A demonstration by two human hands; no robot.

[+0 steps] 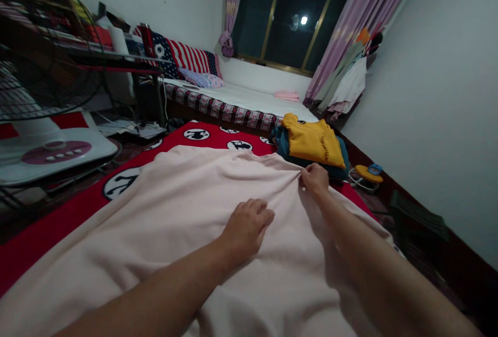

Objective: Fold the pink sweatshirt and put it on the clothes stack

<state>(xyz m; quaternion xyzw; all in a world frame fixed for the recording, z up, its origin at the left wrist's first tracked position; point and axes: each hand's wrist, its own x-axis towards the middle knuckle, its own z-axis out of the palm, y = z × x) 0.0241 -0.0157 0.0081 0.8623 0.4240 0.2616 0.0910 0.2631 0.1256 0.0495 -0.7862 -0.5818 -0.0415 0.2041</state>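
A pale pink sweatshirt (194, 212) is spread over a red bedcover (212, 141) printed with black and white round motifs. Its neckline faces away from me, and soft wrinkles cross the cloth. My right hand (316, 177) pinches the fabric near the far right shoulder, drawing creases toward the fingers. Over the middle of the sweatshirt is my left hand (249, 225), its fingers loosely bent with no cloth gathered in them. Just beyond my right hand lies a pile of folded clothes, a yellow top (311, 139) over a dark teal garment (340, 163).
On the left stands a fan (58, 145), with a cluttered desk (128, 62) behind it. A second bed (245, 95) lies under the window. Clothes (348, 85) hang by the right wall, above a small yellow stool (368, 173) and a dark chair (418, 215).
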